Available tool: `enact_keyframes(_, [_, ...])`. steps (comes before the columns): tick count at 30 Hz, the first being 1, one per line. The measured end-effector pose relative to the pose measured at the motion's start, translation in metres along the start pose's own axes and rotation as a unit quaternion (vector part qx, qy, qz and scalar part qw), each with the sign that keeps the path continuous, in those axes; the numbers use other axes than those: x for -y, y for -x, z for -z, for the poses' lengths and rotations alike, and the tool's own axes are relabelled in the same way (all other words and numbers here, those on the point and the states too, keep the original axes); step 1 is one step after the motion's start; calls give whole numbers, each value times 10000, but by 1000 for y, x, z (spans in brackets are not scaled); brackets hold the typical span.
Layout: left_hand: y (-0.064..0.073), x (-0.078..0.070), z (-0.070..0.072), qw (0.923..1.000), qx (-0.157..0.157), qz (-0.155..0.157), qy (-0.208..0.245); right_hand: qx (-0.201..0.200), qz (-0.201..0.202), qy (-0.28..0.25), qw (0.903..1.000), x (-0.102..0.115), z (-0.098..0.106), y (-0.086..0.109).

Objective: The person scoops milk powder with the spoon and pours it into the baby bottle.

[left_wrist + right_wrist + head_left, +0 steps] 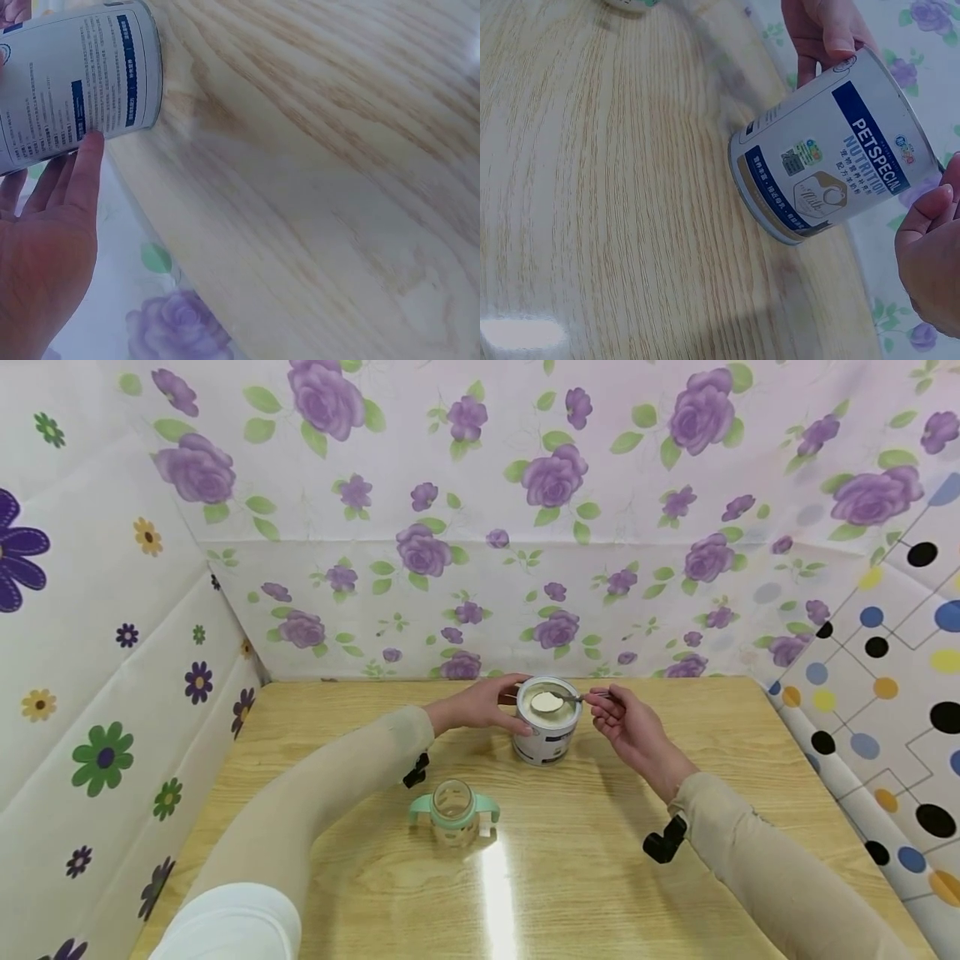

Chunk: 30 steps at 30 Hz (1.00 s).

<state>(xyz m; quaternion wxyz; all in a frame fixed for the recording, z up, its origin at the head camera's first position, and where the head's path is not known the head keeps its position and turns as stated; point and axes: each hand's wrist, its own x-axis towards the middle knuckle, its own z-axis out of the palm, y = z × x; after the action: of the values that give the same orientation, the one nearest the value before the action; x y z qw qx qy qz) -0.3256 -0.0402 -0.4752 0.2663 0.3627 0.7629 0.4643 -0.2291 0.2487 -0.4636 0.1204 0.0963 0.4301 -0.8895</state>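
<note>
- We judge the scooping to be well under way: a spoon (574, 698) with a pale heap of powder (547, 702) on it sits at the mouth of the tin (545, 748).
- The tin is already uncovered and stands upright near the back edge of the table (360, 893); in the right wrist view we can read "PETSPECIAL NUTRITION" on it.
- Our left hand (487, 703) grips the side of the tin, with the thumb on the near side.
- Our right hand (630, 722) pinches the spoon by its handle, just beside the rim; the two hands are apart, on opposite sides of the tin.
- Nearer to us, a bottle (454, 835) with two mint-green handles stands open at the top, apart from both hands.
- We cannot tell whether any powder is in the bottle; the load on the spoon is not yet out of the tin's mouth.
- The table has a light wood grain, with a bright streak of glare to the right of the bottle.
- Behind it we see a purple-rose covering (420, 610), a daisy-patterned covering (112, 652) on the left and a dotted one (885, 693) on the right.
- A white round object (232, 927), which we cannot identify, shows at the lower left.
</note>
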Motion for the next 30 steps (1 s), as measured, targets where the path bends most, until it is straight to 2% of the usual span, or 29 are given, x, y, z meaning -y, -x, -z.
enact_keyframes(4, [11, -7, 8, 9997, 36, 237, -78, 27, -36, 20, 10000, 1, 0, 0])
enact_keyframes(9, [43, -18, 30, 9990, 81, 443, -44, 7, -46, 27, 10000, 2, 0, 0])
enact_keyframes(13, [83, -22, 44, 9988, 126, 471, 80, -9, -117, 68, 9999, 1, -2, -2])
enact_keyframes(18, [145, -22, 50, 9985, 36, 300, 460, 36, -163, 36, 9999, 1, -2, -2])
enact_keyframes(21, [180, -19, 46, 9983, -137, 125, 547, 76, -138, 1, 9999, 3, -3, -1])
enact_keyframes(24, [208, -14, 34, 9982, -322, -52, 505, 118, -161, -63, 9998, 5, -3, -1])
enact_keyframes(27, [227, -7, 15, 9977, -499, -212, 398, 141, -201, -88, 9997, 6, -3, -1])
enact_keyframes(30, [237, -1, -6, 9962, -766, -273, 295, 176, -209, -108, 9996, 5, -2, -2])
